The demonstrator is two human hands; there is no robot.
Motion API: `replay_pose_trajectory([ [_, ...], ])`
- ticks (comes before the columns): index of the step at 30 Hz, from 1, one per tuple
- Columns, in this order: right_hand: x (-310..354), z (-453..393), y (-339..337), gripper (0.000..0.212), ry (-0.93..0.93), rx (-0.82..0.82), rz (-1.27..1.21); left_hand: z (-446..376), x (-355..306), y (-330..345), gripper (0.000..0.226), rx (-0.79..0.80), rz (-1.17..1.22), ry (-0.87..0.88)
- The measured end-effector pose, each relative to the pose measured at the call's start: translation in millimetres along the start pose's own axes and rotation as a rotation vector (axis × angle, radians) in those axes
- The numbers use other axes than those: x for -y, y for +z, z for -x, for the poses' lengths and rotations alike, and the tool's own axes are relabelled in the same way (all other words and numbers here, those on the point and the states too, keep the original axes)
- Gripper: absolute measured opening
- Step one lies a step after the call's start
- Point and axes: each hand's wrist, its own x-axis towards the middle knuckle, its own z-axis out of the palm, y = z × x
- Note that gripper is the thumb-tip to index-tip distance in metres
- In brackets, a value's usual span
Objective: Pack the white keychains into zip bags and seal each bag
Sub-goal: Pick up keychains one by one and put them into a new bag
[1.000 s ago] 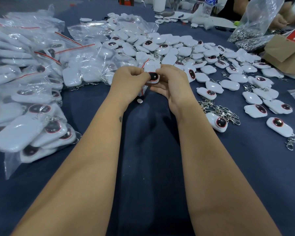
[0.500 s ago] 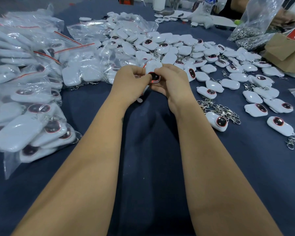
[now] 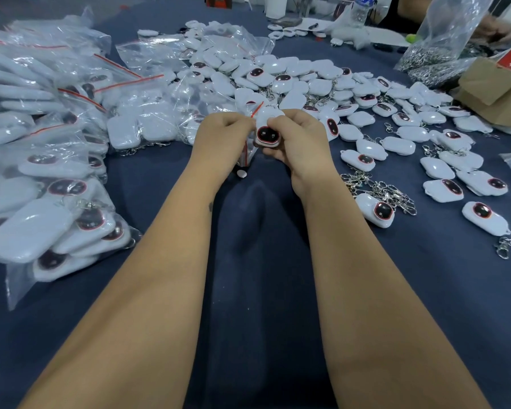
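White keychain [image 3: 268,129], long axis upright, dark face toward the camera, pinched by left hand [image 3: 221,140] and right hand [image 3: 300,143].

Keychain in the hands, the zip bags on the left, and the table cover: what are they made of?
Keychain: looks like glossy white moulded plastic, going by the soft highlights, with a dark shiny red-rimmed inset; held between left hand and right hand.
Zip bags: thin clear plastic film, crinkled and glaring, with red zip strips.
Table cover: probably matte dark blue fabric, showing soft folds.
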Motion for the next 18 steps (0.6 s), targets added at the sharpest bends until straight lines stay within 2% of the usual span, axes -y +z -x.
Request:
replay_pose_trajectory([
  [6, 0.3, -0.3, 0.4, 0.015, 0.003, -0.043, -0.03, -2.9, 3.4, 0.4, 0.014, -0.036, -0.004, 0.011],
  [8, 1.0, -0.6, 0.4, 0.016, 0.009, -0.084, -0.088, -4.3, 5.2, 0.6, 0.015, -0.099, -0.047, 0.044],
  [10, 1.6, -0.5, -0.8, 0.017, -0.012, -0.102, -0.127, -4.3, 7.4, -1.2, 0.025, -0.186, -0.149, 0.076],
  [12, 2.8, 0.4, -1.6, 0.02, -0.04, -0.094, -0.164, -4.0, 7.4, -4.7, 0.027, -0.254, -0.248, 0.081],
  [15, 4.9, 0.6, -0.7, 0.023, -0.054, -0.046, -0.258, -5.2, 6.0, -6.9, 0.016, -0.288, -0.323, 0.083],
  [18, 4.2, 1.6, 3.9, 0.02, -0.062, 0.026, -0.278, -4.6, 3.9, -4.6, 0.014, -0.281, -0.243, 0.106],
])
